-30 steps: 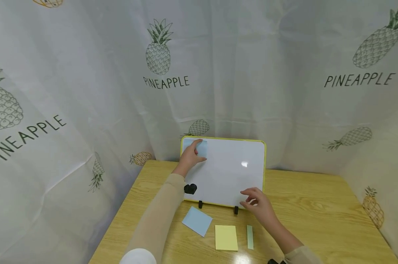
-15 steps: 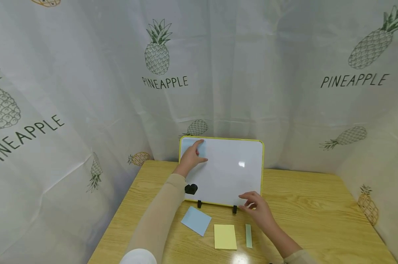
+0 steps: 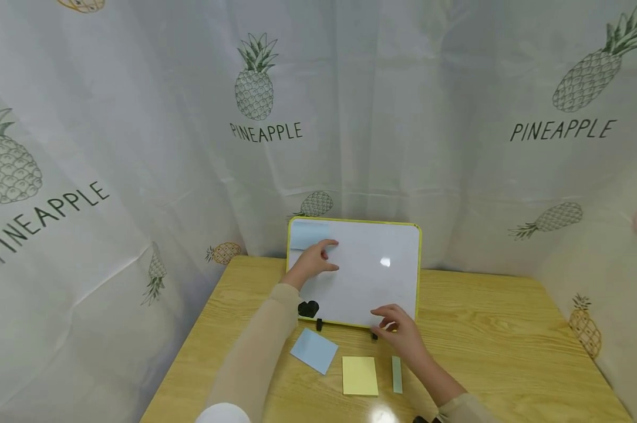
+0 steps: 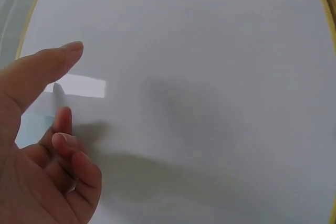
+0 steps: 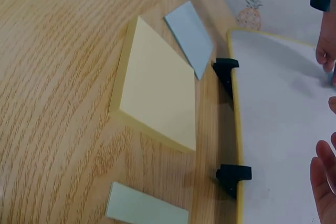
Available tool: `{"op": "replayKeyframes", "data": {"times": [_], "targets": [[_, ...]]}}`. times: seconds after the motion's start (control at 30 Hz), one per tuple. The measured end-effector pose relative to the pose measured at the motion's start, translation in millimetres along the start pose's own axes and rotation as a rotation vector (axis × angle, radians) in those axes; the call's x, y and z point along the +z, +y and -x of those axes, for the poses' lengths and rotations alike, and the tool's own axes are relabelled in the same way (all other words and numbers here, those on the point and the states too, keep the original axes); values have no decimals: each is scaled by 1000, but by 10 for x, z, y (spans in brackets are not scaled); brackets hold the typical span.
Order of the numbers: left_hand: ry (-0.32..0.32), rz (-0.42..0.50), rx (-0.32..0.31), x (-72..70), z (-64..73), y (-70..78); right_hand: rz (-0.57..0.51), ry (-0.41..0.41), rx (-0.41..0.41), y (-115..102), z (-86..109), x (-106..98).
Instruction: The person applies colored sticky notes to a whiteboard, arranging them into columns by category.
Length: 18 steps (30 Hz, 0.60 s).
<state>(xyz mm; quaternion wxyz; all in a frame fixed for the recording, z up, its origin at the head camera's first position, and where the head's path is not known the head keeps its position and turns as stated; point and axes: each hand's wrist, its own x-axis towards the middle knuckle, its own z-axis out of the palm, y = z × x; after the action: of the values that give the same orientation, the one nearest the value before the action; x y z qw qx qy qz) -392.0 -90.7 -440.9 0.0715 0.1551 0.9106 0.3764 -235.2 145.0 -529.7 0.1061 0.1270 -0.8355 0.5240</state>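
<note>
Freely, left hand (image 3: 315, 261) hovers within whiteboard (image 3: 363, 285) edges.

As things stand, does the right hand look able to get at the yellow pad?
Probably yes: the right hand appears to hold nothing, and the yellow pad lies close by on the table with nothing on top of it. The left hand is up at the whiteboard, out of the way.

Soft, even light fills the head view. A small white glare marks the yellow-framed rectangular whiteboard (image 3: 357, 288); another gleams toward the near edge of the light-brown wooden surface (image 3: 482, 323). The left wrist view is dimmer, softly focused, with a bright rectangular reflection and diffuse shadows across the whiteboard.
</note>
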Motion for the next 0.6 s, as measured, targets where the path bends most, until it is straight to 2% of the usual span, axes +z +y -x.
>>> {"op": "replayKeyframes", "data": {"times": [0.33,0.47,0.6], "targets": [[-75,169,35,147,455,-296,-15,-33,-15,-59,-62,219],[-84,194,49,213,638,-418,-15,-47,-46,-60,-78,315],[-94,204,66,311,822,-546,-38,-69,-29,-25,-76,436]]}}
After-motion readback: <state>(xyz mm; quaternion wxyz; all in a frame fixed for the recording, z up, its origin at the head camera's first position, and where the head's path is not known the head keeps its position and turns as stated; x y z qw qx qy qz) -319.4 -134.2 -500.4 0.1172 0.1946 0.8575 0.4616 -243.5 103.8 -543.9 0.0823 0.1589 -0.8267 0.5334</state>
